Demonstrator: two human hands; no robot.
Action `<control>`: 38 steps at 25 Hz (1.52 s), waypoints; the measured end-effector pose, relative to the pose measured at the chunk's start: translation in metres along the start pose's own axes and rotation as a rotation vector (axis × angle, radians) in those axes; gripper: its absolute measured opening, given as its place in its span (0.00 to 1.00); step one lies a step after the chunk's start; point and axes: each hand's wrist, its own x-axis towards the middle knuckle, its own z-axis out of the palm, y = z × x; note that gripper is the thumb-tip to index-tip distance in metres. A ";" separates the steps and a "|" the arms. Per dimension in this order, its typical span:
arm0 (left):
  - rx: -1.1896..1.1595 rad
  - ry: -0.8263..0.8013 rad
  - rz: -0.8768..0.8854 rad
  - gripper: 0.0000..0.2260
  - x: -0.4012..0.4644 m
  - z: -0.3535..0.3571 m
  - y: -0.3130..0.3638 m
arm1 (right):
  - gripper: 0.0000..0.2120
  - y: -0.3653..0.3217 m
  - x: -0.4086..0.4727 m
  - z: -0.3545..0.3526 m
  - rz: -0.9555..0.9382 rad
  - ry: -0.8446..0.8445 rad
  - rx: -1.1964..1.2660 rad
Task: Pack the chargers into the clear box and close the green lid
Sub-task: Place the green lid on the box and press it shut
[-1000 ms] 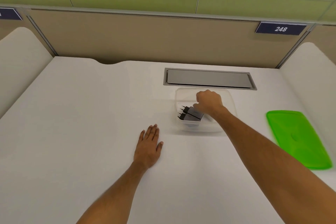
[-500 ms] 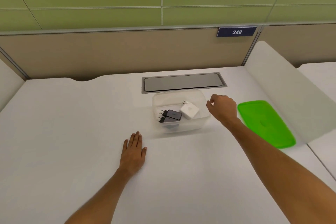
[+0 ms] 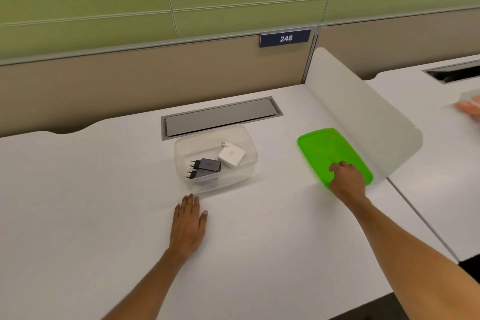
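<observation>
The clear box stands open on the white desk, in front of the grey cable hatch. Inside it lie two dark chargers, stacked at the left with their prongs pointing left, and a white charger at the right. The green lid lies flat on the desk to the right of the box. My right hand sits on the lid's near end with its fingers curled onto it; the thumb is hidden. My left hand rests flat on the desk, fingertips just short of the box's near left corner.
A grey cable hatch is set into the desk behind the box. A white curved divider rises right beside the lid. Beyond it is a neighbouring desk, with another person's hand at the right edge. A beige partition closes the back.
My right hand left the box, where the white charger now lies, and moved right onto the green lid. The view swung to the right. My left hand stayed flat on the desk.
</observation>
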 end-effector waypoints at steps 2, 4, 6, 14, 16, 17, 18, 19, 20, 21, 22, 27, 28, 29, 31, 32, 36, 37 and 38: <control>-0.024 -0.007 -0.024 0.30 -0.002 0.008 0.018 | 0.24 0.018 -0.001 0.006 -0.007 -0.023 -0.025; -0.044 0.002 -0.032 0.28 -0.005 0.013 0.033 | 0.25 0.032 -0.002 0.012 -0.017 -0.041 -0.042; -0.076 0.010 -0.010 0.29 -0.007 0.018 0.051 | 0.24 0.043 -0.001 0.016 -0.016 -0.049 -0.051; -0.288 -0.036 0.256 0.23 0.015 0.019 0.140 | 0.12 0.067 -0.001 0.029 -0.081 -0.057 -0.097; -0.329 -0.042 0.277 0.22 0.027 0.013 0.160 | 0.09 0.071 -0.001 0.030 -0.107 -0.033 -0.080; -0.350 -0.042 0.284 0.22 0.033 0.009 0.169 | 0.08 0.072 -0.001 0.030 -0.124 -0.003 -0.056; -0.372 -0.042 0.288 0.22 0.039 0.005 0.177 | 0.07 0.072 0.000 0.028 -0.147 0.042 -0.023; -0.396 -0.041 0.289 0.21 0.044 0.001 0.184 | 0.06 0.071 0.002 0.025 -0.176 0.095 0.014; -0.421 -0.042 0.286 0.21 0.050 -0.003 0.191 | 0.05 0.069 0.005 0.020 -0.204 0.151 0.049; -0.446 -0.046 0.279 0.21 0.055 -0.007 0.197 | 0.06 0.065 0.009 0.013 -0.228 0.205 0.080; -0.470 -0.053 0.271 0.21 0.061 -0.011 0.201 | 0.07 0.061 0.013 0.006 -0.247 0.252 0.111; -0.608 -0.088 0.225 0.23 0.086 -0.034 0.213 | 0.05 0.030 0.034 -0.045 -0.282 0.441 0.254; -0.653 -0.086 0.207 0.23 0.090 -0.039 0.215 | 0.04 0.021 0.036 -0.056 -0.274 0.459 0.298; -0.704 -0.079 0.184 0.23 0.094 -0.045 0.216 | 0.04 0.013 0.037 -0.068 -0.265 0.466 0.341; -0.830 -0.049 0.126 0.22 0.102 -0.058 0.216 | 0.06 -0.004 0.039 -0.090 -0.261 0.466 0.407; -0.903 -0.027 0.091 0.22 0.105 -0.065 0.215 | 0.06 -0.013 0.039 -0.101 -0.263 0.472 0.444; -1.112 0.043 -0.046 0.22 0.118 -0.093 0.200 | 0.07 -0.053 0.035 -0.145 -0.233 0.514 0.667; -1.126 0.059 -0.077 0.22 0.121 -0.099 0.194 | 0.07 -0.063 0.034 -0.155 -0.229 0.519 0.749; -1.137 0.076 -0.104 0.23 0.123 -0.103 0.188 | 0.07 -0.073 0.035 -0.163 -0.228 0.510 0.845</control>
